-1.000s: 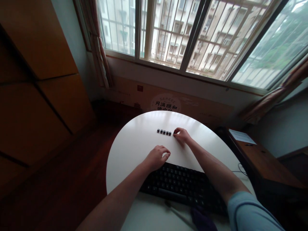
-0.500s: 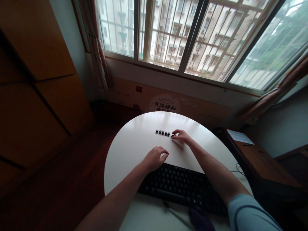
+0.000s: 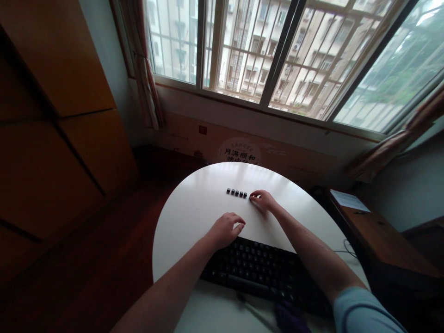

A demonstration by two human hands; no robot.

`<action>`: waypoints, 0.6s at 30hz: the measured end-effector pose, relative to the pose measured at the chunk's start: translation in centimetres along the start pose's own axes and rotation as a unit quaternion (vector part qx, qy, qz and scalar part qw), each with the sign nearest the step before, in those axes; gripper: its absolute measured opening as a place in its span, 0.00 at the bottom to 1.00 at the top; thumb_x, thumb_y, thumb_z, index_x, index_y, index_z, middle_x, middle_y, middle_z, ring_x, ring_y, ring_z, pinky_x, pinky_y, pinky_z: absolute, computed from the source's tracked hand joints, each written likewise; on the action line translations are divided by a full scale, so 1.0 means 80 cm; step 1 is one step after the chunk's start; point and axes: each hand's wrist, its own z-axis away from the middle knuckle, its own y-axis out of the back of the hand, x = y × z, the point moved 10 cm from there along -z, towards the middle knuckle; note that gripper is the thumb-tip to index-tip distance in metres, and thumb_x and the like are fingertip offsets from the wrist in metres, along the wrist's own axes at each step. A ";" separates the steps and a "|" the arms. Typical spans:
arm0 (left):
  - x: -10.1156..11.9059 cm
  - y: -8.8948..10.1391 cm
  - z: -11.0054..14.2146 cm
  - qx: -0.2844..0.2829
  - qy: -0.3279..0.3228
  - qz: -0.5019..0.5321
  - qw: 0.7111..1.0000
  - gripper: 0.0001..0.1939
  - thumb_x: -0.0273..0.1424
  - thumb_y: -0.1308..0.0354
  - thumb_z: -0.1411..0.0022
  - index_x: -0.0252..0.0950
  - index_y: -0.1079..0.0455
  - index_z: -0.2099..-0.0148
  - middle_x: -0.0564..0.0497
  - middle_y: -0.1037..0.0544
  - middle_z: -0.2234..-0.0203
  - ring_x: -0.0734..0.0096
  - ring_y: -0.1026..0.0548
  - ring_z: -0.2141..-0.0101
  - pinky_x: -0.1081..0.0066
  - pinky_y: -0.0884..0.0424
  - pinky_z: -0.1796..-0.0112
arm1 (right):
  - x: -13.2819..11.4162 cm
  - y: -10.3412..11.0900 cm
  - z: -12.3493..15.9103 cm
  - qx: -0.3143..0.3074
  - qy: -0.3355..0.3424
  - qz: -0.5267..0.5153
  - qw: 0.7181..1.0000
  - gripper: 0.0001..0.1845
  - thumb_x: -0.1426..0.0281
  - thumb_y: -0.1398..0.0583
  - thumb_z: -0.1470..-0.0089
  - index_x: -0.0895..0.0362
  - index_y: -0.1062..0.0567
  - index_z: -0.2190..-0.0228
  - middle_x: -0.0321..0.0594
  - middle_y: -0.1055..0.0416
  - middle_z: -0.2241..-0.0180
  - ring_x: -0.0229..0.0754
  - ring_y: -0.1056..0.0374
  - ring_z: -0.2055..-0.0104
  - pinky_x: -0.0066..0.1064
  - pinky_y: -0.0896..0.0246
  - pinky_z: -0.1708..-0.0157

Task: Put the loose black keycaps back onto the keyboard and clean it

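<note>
Several small black keycaps [image 3: 237, 193] stand in a short row on the white round table [image 3: 183, 217]. At the right end of that row my right hand [image 3: 262, 200] has its thumb and fingertips pinched around another keycap [image 3: 250, 198], mostly hidden by the fingers. My left hand [image 3: 227, 229] rests by the upper left edge of a black keyboard [image 3: 256, 266], fingers bent and thumb apart, holding nothing. Both forearms reach across the table, and the right one covers part of the keyboard.
Below the keyboard lie a thin tool [image 3: 255, 312] with a dark tip and a purple cloth [image 3: 290, 318]. A cable [image 3: 343, 251] runs off the table's right side. A wooden desk [image 3: 378, 231] with a paper sheet [image 3: 349, 200] stands at the right.
The view has shifted slightly. My right hand's fingertips have drawn closer together around the keycap at the end of the row. My left hand stays where it was.
</note>
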 end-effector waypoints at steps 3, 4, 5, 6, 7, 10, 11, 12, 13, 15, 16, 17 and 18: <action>0.001 0.000 0.001 0.000 -0.001 0.001 1.000 0.09 0.29 0.43 0.35 0.37 0.22 0.58 0.47 0.20 0.60 0.61 0.24 0.56 0.63 0.32 0.50 | -0.005 0.000 -0.002 0.015 0.007 0.001 1.000 0.12 0.64 0.37 0.48 0.53 0.18 0.61 0.38 0.22 0.64 0.39 0.29 0.65 0.27 0.36 0.61; 0.002 0.000 0.001 0.000 -0.002 0.001 1.000 0.09 0.29 0.43 0.35 0.37 0.22 0.58 0.47 0.20 0.60 0.61 0.24 0.56 0.63 0.32 0.50 | -0.006 0.000 -0.004 0.020 0.008 0.001 1.000 0.13 0.64 0.37 0.48 0.53 0.18 0.61 0.37 0.22 0.64 0.38 0.29 0.66 0.27 0.37 0.62; 0.002 0.000 0.001 0.000 -0.002 0.001 1.000 0.09 0.29 0.44 0.35 0.37 0.22 0.58 0.47 0.20 0.60 0.62 0.25 0.56 0.63 0.32 0.50 | -0.007 0.000 -0.006 0.023 0.007 0.001 1.000 0.13 0.64 0.37 0.48 0.53 0.18 0.61 0.37 0.22 0.64 0.38 0.30 0.66 0.27 0.37 0.63; 0.002 0.000 0.001 0.000 -0.003 0.001 1.000 0.09 0.29 0.44 0.35 0.37 0.22 0.57 0.47 0.20 0.60 0.62 0.25 0.56 0.63 0.32 0.50 | -0.008 0.000 -0.008 0.025 0.007 0.001 1.000 0.13 0.64 0.37 0.48 0.53 0.18 0.61 0.37 0.22 0.64 0.38 0.30 0.66 0.26 0.37 0.63; 0.002 0.000 0.002 0.001 -0.003 0.000 1.000 0.09 0.29 0.44 0.35 0.37 0.22 0.57 0.47 0.20 0.60 0.62 0.25 0.56 0.63 0.32 0.50 | -0.009 0.000 -0.009 0.025 0.007 0.001 1.000 0.13 0.63 0.37 0.49 0.53 0.18 0.61 0.37 0.22 0.64 0.38 0.30 0.66 0.26 0.37 0.63; 0.001 0.000 0.002 0.000 -0.004 -0.001 1.000 0.09 0.30 0.44 0.35 0.37 0.22 0.57 0.47 0.20 0.60 0.62 0.25 0.56 0.63 0.32 0.49 | -0.010 0.000 -0.012 0.022 0.007 -0.002 1.000 0.13 0.64 0.36 0.50 0.53 0.18 0.62 0.37 0.22 0.64 0.38 0.30 0.66 0.27 0.38 0.63; 0.001 0.000 0.002 -0.001 -0.004 -0.002 1.000 0.09 0.30 0.44 0.35 0.37 0.22 0.57 0.47 0.20 0.60 0.62 0.25 0.56 0.63 0.32 0.49 | -0.010 0.000 -0.012 0.021 0.006 -0.004 1.000 0.13 0.64 0.36 0.50 0.53 0.18 0.62 0.37 0.22 0.64 0.38 0.30 0.66 0.27 0.38 0.63; 0.001 0.000 0.002 -0.001 -0.004 -0.002 1.000 0.10 0.30 0.44 0.34 0.37 0.22 0.57 0.47 0.20 0.60 0.62 0.25 0.56 0.63 0.32 0.49 | -0.010 0.000 -0.011 0.020 0.005 -0.007 1.000 0.13 0.64 0.36 0.50 0.54 0.18 0.62 0.37 0.22 0.64 0.38 0.30 0.66 0.27 0.38 0.63; 0.002 0.000 0.001 -0.002 -0.005 -0.003 1.000 0.10 0.30 0.45 0.34 0.37 0.22 0.57 0.47 0.20 0.60 0.62 0.25 0.56 0.63 0.32 0.49 | -0.010 0.001 -0.010 0.019 0.003 -0.011 1.000 0.13 0.64 0.36 0.50 0.54 0.18 0.62 0.37 0.22 0.64 0.38 0.30 0.66 0.27 0.37 0.62; 0.002 0.000 0.002 -0.002 -0.005 -0.004 1.000 0.10 0.31 0.44 0.35 0.37 0.22 0.57 0.47 0.20 0.60 0.62 0.25 0.56 0.63 0.32 0.49 | -0.011 0.002 -0.007 0.019 0.001 -0.023 1.000 0.13 0.64 0.36 0.51 0.54 0.18 0.63 0.38 0.22 0.64 0.38 0.30 0.66 0.28 0.37 0.61; 0.002 0.000 0.002 -0.002 -0.005 -0.004 1.000 0.10 0.31 0.44 0.35 0.37 0.22 0.57 0.47 0.20 0.60 0.62 0.25 0.56 0.63 0.32 0.49 | -0.012 0.004 -0.005 0.020 -0.001 -0.030 0.999 0.14 0.63 0.35 0.52 0.54 0.18 0.63 0.38 0.22 0.64 0.38 0.30 0.66 0.28 0.36 0.61; 0.002 0.000 0.002 -0.002 -0.006 -0.005 1.000 0.09 0.30 0.44 0.35 0.37 0.22 0.57 0.47 0.20 0.60 0.62 0.25 0.56 0.63 0.32 0.49 | -0.014 0.006 -0.003 0.021 -0.002 -0.039 0.999 0.15 0.63 0.34 0.53 0.54 0.18 0.62 0.38 0.22 0.64 0.38 0.30 0.66 0.28 0.36 0.60; 0.002 0.000 0.002 -0.002 -0.006 -0.005 1.000 0.09 0.30 0.44 0.35 0.37 0.22 0.57 0.47 0.20 0.60 0.62 0.25 0.56 0.63 0.32 0.49 | -0.016 0.010 -0.002 0.024 -0.005 -0.049 0.998 0.17 0.63 0.33 0.54 0.55 0.19 0.61 0.38 0.22 0.64 0.38 0.30 0.67 0.29 0.35 0.60</action>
